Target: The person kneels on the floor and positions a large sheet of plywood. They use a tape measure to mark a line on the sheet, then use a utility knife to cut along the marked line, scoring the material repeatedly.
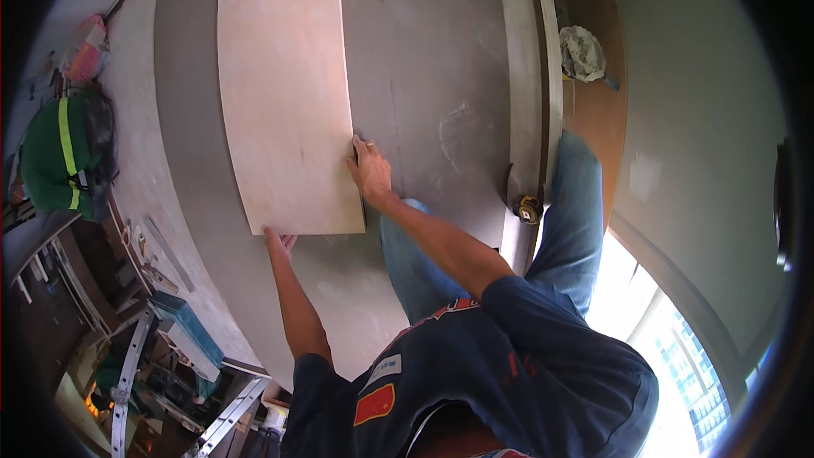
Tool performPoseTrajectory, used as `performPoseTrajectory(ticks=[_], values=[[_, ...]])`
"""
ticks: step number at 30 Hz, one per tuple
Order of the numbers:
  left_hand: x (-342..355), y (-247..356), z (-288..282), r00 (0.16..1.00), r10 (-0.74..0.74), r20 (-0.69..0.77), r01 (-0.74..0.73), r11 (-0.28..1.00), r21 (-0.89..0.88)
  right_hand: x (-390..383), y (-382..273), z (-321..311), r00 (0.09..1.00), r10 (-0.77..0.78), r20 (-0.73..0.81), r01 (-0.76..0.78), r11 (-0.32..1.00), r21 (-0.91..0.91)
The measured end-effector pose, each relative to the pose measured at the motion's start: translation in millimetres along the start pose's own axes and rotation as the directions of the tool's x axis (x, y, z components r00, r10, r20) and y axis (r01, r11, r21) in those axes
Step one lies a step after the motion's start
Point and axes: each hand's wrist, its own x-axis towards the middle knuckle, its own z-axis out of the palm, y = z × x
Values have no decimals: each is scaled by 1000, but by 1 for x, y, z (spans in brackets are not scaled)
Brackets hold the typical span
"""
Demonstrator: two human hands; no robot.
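A long pale wooden board (284,93) lies on a wide grey panel (428,59), running away from me. My left hand (280,237) grips its near edge by the left corner, fingers partly hidden under it. My right hand (370,173) holds the board's right edge a little higher up, fingers bent over it. My jeans-clad knees (577,187) rest on the right part of the surface, and beside one lies a black-and-yellow tape measure (527,209).
A green bag (55,153) with a yellow stripe, a pink bag (83,51) and tools sit at the left. An aluminium ladder (131,382) stands lower left. A crumpled pale bundle (582,53) lies on a brown shelf at right, near a bright window (678,373).
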Motion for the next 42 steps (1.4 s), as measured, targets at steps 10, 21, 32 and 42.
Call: performPoseTrajectory(ticks=[10, 21, 32, 42], values=[[-7, -4, 3, 999, 43, 22, -45, 996, 80, 1, 13, 4, 998, -53, -22, 53, 999, -9], [-14, 2, 1, 994, 69, 88, -78, 991, 112, 0, 12, 1, 1000, -17, 26, 17, 1000, 6], [-40, -21, -51, 980, 41, -195, 2, 976, 219, 0, 12, -5, 1000, -7, 28, 3, 992, 124], [-106, -104, 3, 966, 253, -49, -251, 966, 56, -27, 64, -73, 997, 2, -71, 9, 988, 155]])
